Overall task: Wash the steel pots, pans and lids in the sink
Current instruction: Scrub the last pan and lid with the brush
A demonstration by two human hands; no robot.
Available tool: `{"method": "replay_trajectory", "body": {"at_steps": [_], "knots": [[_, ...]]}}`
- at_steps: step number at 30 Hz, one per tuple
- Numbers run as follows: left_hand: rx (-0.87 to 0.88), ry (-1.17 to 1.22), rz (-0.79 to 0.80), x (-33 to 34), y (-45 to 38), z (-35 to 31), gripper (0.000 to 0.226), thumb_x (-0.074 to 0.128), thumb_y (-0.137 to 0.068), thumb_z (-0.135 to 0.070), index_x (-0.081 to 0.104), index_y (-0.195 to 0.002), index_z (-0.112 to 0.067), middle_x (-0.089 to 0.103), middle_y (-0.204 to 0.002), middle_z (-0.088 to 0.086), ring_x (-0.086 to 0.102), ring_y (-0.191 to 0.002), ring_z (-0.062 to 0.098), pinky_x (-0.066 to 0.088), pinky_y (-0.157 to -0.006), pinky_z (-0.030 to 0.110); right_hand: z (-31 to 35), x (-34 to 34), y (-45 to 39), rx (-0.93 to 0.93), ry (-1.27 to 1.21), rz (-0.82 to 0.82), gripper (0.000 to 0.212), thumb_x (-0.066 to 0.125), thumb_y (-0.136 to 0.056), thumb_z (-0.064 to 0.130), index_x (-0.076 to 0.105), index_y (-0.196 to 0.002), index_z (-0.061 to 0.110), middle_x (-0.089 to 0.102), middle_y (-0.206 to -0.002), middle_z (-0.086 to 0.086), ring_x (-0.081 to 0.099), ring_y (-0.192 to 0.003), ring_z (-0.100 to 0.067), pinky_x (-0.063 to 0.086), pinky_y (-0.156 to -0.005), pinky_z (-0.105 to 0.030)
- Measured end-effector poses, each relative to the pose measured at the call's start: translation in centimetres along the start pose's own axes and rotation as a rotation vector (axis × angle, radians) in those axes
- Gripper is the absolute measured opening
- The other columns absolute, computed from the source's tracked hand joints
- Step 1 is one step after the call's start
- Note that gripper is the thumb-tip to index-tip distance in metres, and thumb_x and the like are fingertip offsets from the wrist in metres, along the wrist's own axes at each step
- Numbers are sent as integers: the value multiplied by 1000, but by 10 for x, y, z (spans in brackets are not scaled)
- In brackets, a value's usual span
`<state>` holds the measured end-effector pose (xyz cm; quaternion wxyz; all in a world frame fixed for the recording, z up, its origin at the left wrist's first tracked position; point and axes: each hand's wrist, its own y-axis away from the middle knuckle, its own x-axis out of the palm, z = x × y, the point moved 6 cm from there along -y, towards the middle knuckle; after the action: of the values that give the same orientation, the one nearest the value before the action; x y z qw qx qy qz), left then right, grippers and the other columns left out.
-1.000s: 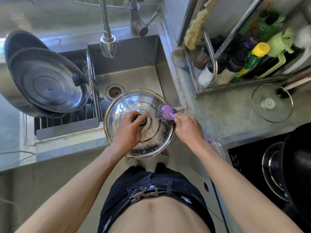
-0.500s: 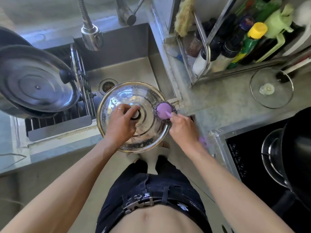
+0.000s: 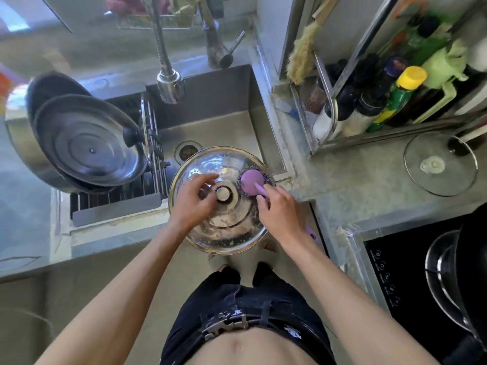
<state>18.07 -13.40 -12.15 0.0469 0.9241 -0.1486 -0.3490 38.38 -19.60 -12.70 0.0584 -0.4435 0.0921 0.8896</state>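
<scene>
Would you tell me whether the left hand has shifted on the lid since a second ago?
Yes: the left hand has come off the lid's knob, now uncovered beside it.

A round shiny steel lid (image 3: 224, 225), knob side up and speckled with soap, is held tilted over the front edge of the sink (image 3: 210, 122). Left of the sink, a second steel lid (image 3: 89, 146) with a black knob is leaned inside stacked dark pans (image 3: 50, 90) on the drying rack.
</scene>
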Motion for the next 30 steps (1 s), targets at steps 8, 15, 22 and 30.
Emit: {"method": "replay_trajectory", "body": {"at_steps": [8,15,22,30], "knots": [[-465,-91,33,-30,-69,42,42,50,-105,-33,58,-132,-2,64,-127,18,65,-111,33,52,-98,42,-11,-2,-4,4,-4,1,31,49,-98,18,67,-124,18,71,-106,-8,67,-93,-32,55,-73,-43],[-432,45,21,-49,-89,18,39,61,-99,-35,68,-83,-1,66,-78,11,60,-74,25,48,-73,33,1,-33,-24,1,-58,-77,31,51,-98,19,71,-120,24,73,-97,-9,65,-87,-31,53,-71,-40],[-41,-9,-156,-94,-69,-69,24,57,-99,-19,65,-77,-13,62,-67,-2,55,-63,15,43,-61,30,101,-82,-66,-228,-64,-247,26,47,-103,28,71,-100,19,55,-72,1,57,-70,-27,46,-58,-38],[288,145,-323,-135,-31,-107,26,56,-102,-14,63,-78,-10,57,-62,-2,47,-56,6,40,-53,30,136,-137,-98,-284,-38,-297,29,48,-103,28,65,-87,10,63,-74,-7,60,-71,-37,50,-59,-45]]}}
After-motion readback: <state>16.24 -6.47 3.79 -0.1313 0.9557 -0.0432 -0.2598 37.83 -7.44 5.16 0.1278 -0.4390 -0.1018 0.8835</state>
